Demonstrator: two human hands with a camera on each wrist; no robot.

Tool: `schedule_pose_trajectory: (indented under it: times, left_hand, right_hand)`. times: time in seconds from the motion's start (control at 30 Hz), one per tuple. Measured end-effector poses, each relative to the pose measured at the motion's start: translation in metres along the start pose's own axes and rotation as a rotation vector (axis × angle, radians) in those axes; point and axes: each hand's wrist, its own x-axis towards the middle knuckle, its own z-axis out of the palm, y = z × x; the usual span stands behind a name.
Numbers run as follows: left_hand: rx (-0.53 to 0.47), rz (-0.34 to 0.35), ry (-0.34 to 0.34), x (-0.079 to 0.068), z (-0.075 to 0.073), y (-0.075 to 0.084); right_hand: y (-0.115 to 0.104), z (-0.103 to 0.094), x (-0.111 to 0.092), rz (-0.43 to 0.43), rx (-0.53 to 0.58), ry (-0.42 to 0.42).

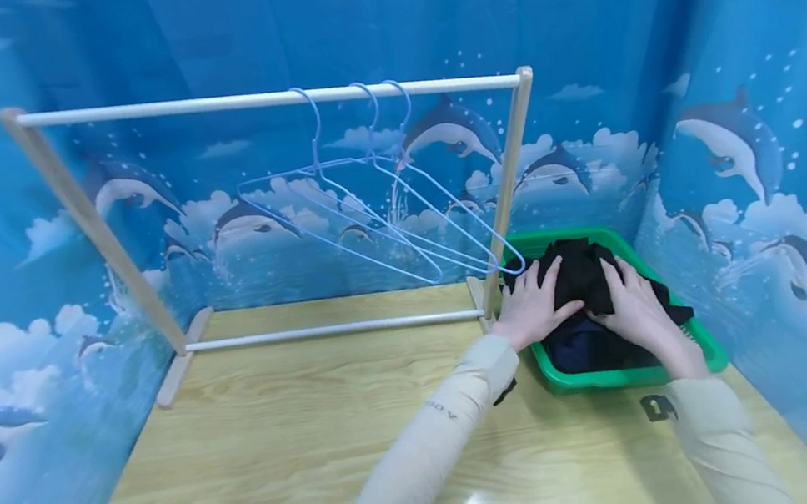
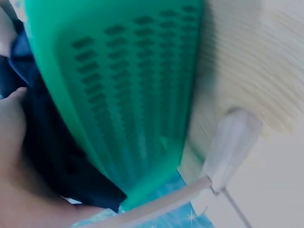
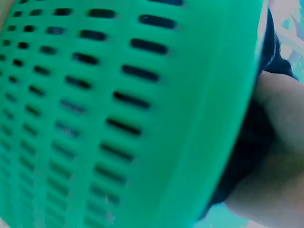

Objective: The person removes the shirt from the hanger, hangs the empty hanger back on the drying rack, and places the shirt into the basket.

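Dark clothes (image 1: 582, 274), black with a navy piece beneath, lie heaped in a green plastic basket (image 1: 586, 381). My left hand (image 1: 535, 307) rests on the left side of the heap, its fingers spread over the black cloth. On the right side, my right hand (image 1: 636, 309) touches the same cloth with its fingers spread. In the left wrist view, black cloth (image 2: 52, 137) reaches the basket's rim beside the left hand (image 2: 14, 137). The right wrist view has the right hand (image 3: 285, 109) past the basket's slotted wall (image 3: 199, 114); its fingertips are out of view.
A wooden rack (image 1: 513, 163) with a white top rail (image 1: 166, 107) stands left of the basket, one post close to it. Three pale blue hangers (image 1: 372, 239) hang toward its right end. A dolphin-print curtain (image 1: 780, 180) closes in the wooden table (image 1: 282, 435) behind and at the sides.
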Motion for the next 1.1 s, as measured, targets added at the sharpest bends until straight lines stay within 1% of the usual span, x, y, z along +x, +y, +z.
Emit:
schedule_pose_trajectory:
  times: [0.03,0.07,0.13,0.17,0.23,0.27,0.3,0.37,0.4,0.47,0.53,0.63,0.7,0.73,0.77,0.83,0.9,0.97,1.03,1.1]
  left_hand:
    - [-0.005,-0.012,-0.014,0.000,0.001,-0.003]
    - [-0.004,-0.016,-0.018,0.001,0.001,-0.005]
    - [-0.007,-0.013,-0.007,0.003,-0.001,-0.007]
    - [-0.007,-0.012,-0.004,0.004,-0.002,-0.007]
    - [-0.006,-0.016,-0.010,0.005,-0.005,-0.007]
    - [0.001,-0.018,-0.016,0.006,-0.006,-0.008]
    - [0.002,-0.025,-0.022,0.007,-0.007,-0.007]
    - [0.003,-0.039,-0.031,0.007,-0.009,-0.007]
    - [0.005,-0.042,-0.030,0.006,-0.009,-0.007]
    - [0.019,-0.038,-0.023,0.004,-0.010,-0.006]
    - [0.032,-0.024,-0.005,0.001,-0.010,-0.005]
    - [0.079,0.016,0.033,-0.004,-0.009,-0.003]
    - [0.100,0.037,0.044,-0.008,-0.008,-0.002]
    - [0.109,0.044,0.042,-0.010,-0.007,-0.002]
    - [0.115,0.047,0.035,-0.011,-0.005,-0.002]
    - [0.124,0.045,0.018,-0.012,0.000,-0.002]
    - [0.134,0.040,-0.002,-0.011,0.005,-0.004]
    - [0.139,0.036,-0.005,-0.009,0.009,-0.006]
    - [0.144,0.038,0.006,-0.008,0.009,-0.008]
    - [0.150,0.043,0.032,-0.007,0.008,-0.010]
  right_hand:
    - [0.000,-0.002,-0.003,0.005,0.014,-0.029]
    - [0.000,-0.005,-0.006,-0.001,0.023,-0.024]
    - [-0.001,-0.011,-0.012,-0.039,0.017,0.058]
    - [-0.003,-0.013,-0.015,-0.065,-0.001,0.098]
    - [-0.008,-0.015,-0.019,-0.134,-0.072,0.155]
    - [-0.010,-0.013,-0.019,-0.164,-0.119,0.172]
    - [-0.013,-0.012,-0.019,-0.181,-0.156,0.172]
    - [-0.016,-0.006,-0.015,-0.179,-0.225,0.129]
    - [-0.016,-0.004,-0.012,-0.163,-0.254,0.094]
    - [-0.016,-0.001,-0.004,-0.105,-0.276,0.006]
    - [-0.013,-0.001,0.008,-0.051,-0.275,-0.102]
    - [-0.007,-0.003,0.028,0.000,-0.243,-0.250]
    - [-0.004,-0.006,0.037,0.017,-0.209,-0.322]
    - [-0.003,-0.008,0.038,0.017,-0.198,-0.335]
    - [-0.004,-0.009,0.038,0.014,-0.192,-0.331]
    - [-0.009,-0.013,0.028,0.009,-0.190,-0.293]
    - [-0.020,-0.016,0.011,0.002,-0.208,-0.223]
    - [-0.032,-0.016,-0.006,-0.006,-0.240,-0.158]
    - [-0.042,-0.015,-0.018,0.007,-0.259,-0.150]
    - [-0.045,-0.010,-0.021,0.020,-0.267,-0.168]
